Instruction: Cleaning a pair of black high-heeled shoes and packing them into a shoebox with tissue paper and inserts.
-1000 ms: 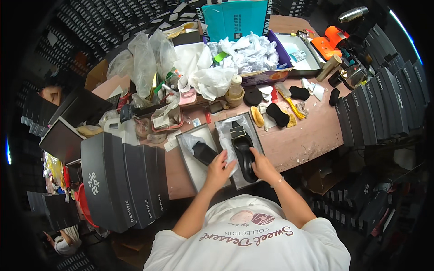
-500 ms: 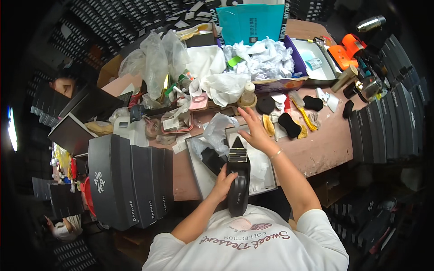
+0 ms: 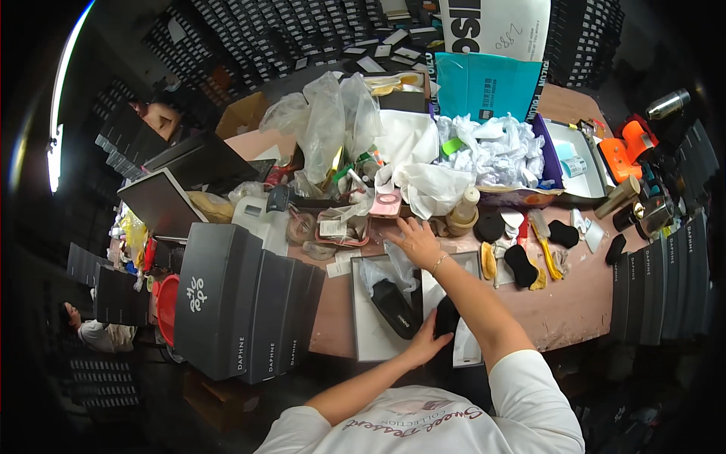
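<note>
My left hand (image 3: 429, 344) is closed around a black shoe (image 3: 446, 319), which is partly hidden behind my right forearm. My right hand (image 3: 414, 244) reaches across the table with its fingers apart. Just below its fingers is a crumpled clear plastic bag (image 3: 401, 265); whether they touch, I cannot tell. A second black shoe (image 3: 395, 309) lies slanted in the open shoebox (image 3: 370, 344). White tissue paper (image 3: 466, 348) lines the right side of that box.
Dark shoeboxes stand upright at the left (image 3: 219, 295) and right (image 3: 658, 287). Behind are a box of crumpled paper (image 3: 499, 151), a bottle (image 3: 463, 212) and a pink-framed basket (image 3: 344, 231). Black pads (image 3: 520, 266) and a yellow-handled brush (image 3: 546, 246) lie at the right.
The view has shifted, so the table sits further right. My left hand has turned the shoe and lowered it toward the box. My right hand has moved left, over the plastic bag.
</note>
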`<state>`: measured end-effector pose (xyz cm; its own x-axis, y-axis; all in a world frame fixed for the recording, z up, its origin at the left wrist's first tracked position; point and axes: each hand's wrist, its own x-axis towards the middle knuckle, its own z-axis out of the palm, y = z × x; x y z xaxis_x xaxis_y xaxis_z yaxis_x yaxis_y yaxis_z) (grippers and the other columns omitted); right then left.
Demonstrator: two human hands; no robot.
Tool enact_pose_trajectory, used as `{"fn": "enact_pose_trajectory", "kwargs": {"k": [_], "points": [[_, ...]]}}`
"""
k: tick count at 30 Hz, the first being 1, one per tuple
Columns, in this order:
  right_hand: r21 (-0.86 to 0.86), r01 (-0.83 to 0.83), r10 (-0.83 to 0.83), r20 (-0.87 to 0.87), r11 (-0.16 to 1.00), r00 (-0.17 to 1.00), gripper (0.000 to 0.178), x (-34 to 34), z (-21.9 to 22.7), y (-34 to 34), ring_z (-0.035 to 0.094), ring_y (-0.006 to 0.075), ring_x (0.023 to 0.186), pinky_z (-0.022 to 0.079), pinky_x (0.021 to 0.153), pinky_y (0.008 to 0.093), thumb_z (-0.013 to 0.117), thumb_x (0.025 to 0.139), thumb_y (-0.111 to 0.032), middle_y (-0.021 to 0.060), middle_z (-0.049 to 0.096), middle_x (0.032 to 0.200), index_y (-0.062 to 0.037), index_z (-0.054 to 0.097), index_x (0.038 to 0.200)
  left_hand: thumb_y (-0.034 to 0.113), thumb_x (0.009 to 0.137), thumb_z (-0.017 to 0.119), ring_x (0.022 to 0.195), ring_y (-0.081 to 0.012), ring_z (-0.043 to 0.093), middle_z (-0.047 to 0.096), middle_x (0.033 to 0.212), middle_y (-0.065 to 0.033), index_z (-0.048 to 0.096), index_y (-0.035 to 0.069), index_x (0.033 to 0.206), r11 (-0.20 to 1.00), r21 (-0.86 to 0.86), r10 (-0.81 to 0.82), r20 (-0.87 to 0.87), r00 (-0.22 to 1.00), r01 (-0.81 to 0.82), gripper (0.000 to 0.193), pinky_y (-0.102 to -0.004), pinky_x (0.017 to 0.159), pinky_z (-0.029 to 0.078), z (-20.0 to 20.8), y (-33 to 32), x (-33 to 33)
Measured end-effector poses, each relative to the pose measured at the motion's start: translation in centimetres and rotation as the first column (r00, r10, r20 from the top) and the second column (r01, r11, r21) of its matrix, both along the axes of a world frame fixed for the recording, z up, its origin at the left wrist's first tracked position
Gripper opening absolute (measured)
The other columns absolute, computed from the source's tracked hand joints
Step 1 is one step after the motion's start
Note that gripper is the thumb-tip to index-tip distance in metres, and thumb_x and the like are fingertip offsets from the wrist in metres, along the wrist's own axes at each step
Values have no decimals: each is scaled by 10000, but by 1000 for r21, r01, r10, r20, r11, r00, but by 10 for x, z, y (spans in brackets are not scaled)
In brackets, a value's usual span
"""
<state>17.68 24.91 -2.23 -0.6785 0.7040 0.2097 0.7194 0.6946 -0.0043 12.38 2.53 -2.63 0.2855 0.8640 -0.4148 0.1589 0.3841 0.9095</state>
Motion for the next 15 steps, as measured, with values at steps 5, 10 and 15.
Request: {"fn": "enact_pose_trajectory", "kwargs": {"k": [5,10,15], "points": [[-2,-3,2,-352,1000,936,203,-3,3,-1,543,268,1061,398,895,484,622,766,-143,106,597,1081,-106,619,965,285,842,716,1376,-362,333,290,1478,-293,226,-32,1471,814,580,247,-315,917,-20,858,-435,1116,295,67,9,-32],[-76,-44,1,-492,996,871,172,7,95,-67,574,280,774,396,844,442,656,759,-123,83,564,758,-87,554,893,357,821,749,1362,-337,333,330,1456,-255,300,-24,1440,792,516,424,-83,902,-325,854,-399,1117,280,85,65,-81],[-570,81,-407,-473,818,782,181,45,109,-128,608,349,817,463,763,428,664,760,-127,150,620,816,-34,582,892,52,879,638,978,-105,563,598,1132,-14,481,4,1345,990,115,-103,164,981,85,495,-254,861,467,77,70,-82]]}}
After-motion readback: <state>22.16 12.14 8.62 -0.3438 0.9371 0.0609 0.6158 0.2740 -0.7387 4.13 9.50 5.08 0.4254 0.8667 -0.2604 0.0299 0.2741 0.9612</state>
